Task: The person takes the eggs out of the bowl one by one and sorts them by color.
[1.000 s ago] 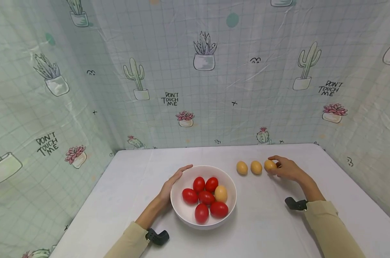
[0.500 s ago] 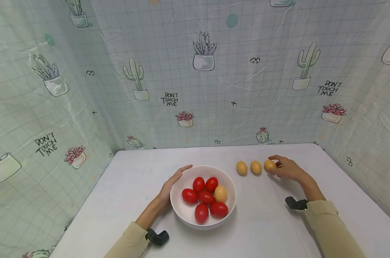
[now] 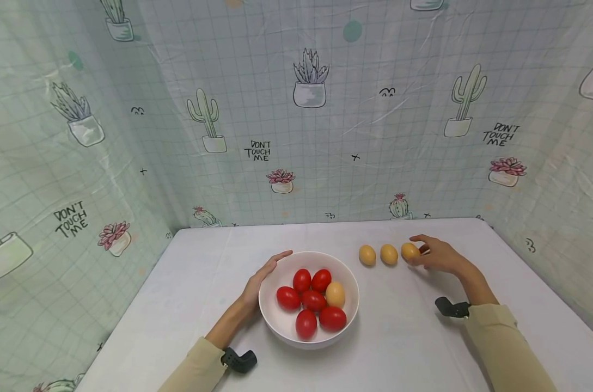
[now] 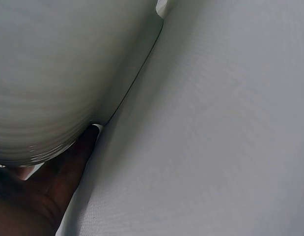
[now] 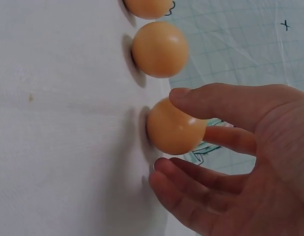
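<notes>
A white bowl [image 3: 269,321] holds several red egg-shaped pieces [image 3: 306,324] and one pale yellow egg [image 3: 335,294]. Against the bowl's left side rests my left hand [image 3: 255,284], its fingers stretched along the outer wall; in the left wrist view the fingers are dark beneath the curved bowl [image 4: 53,73]. On the far right of the table, my right hand [image 3: 439,256] is around the rightmost yellow-orange egg [image 3: 410,251]. In the right wrist view the thumb overlaps the top of this egg [image 5: 174,130], one finger lies behind it, and the other fingers stand loosely apart from it.
Two more yellow-orange eggs, a middle one [image 3: 389,255] and a left one [image 3: 367,255], lie in a row beside the right hand's egg. All are on a white table [image 3: 394,337]. Behind it hangs a cactus-print cloth [image 3: 345,125].
My right hand has shifted slightly to the right and its index finger has lifted a little off the egg's top. The egg stays in place in the row. The left hand and bowl are still.
</notes>
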`<state>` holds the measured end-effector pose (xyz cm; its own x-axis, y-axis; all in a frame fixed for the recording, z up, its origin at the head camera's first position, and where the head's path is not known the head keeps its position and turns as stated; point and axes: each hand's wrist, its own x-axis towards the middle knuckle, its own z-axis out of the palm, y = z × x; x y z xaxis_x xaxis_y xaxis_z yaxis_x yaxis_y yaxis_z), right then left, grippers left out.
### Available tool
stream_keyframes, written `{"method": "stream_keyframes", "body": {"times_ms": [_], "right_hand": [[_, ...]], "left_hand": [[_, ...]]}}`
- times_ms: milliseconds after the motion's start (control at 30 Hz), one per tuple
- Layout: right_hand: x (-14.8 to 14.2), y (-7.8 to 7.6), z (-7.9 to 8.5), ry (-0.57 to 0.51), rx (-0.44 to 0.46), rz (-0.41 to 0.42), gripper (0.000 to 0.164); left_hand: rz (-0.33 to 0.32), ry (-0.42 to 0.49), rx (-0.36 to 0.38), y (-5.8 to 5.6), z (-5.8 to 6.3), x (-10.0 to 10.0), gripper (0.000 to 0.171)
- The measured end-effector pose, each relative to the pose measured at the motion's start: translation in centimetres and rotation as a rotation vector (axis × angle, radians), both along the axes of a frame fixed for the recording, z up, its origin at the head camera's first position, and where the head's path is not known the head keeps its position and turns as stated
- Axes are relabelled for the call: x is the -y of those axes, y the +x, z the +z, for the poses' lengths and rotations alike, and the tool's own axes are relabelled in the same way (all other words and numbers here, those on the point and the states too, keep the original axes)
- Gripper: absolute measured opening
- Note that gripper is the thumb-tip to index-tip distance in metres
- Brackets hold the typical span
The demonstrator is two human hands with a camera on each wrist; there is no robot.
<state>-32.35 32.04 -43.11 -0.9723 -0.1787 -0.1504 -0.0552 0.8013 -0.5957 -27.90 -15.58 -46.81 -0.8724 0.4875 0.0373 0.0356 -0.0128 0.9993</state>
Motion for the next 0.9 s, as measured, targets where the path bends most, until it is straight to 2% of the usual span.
{"method": "stream_keyframes", "body": {"times_ms": [267,467,700,900], "right_hand": [[-0.1,0.3,1.0,0.068,-0.059,0.023,0.080],[0.5,0.7,2.5,0.094,-0.111,0.028,0.075],[1.9,1.3,4.3,0.082,-0.230,0.068,0.069],[3.7,2.3,5.8,0.041,-0.291,0.097,0.066]], "left_hand": [[0.005,-0.003,-0.002,0.1,0.0,0.0,0.053],[0.006,0.003,-0.006,-0.1,0.0,-0.1,0.053],[0.012,-0.002,-0.008,-0.2,0.0,-0.1,0.052],[0.010,0.004,0.004,-0.2,0.0,-0.1,0.052]]}}
